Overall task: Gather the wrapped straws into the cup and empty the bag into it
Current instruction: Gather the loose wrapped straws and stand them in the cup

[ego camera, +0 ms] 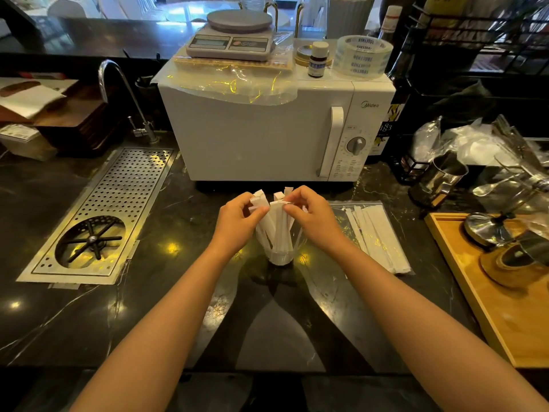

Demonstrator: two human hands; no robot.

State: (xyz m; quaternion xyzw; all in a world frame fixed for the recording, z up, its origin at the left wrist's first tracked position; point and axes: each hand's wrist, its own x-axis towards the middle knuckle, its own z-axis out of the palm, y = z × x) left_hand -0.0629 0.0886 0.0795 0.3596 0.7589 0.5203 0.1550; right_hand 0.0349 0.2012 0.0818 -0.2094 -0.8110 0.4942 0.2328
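A clear cup [279, 255] stands on the dark counter in front of the microwave, with several white paper-wrapped straws [277, 224] upright in it. My left hand [236, 221] pinches the straw tops from the left. From the right, my right hand [312, 217] closes its fingers on the same bundle above the cup. To the right of the cup a clear plastic bag [375, 236] lies flat on the counter, with more wrapped straws inside it.
A white microwave [267, 135] stands right behind the cup, a scale and a tape roll on top. A perforated metal rinser tray [98, 215] sits at the left. At the right are a wooden tray [487, 301], a steel pitcher [436, 179] and loose plastic bags.
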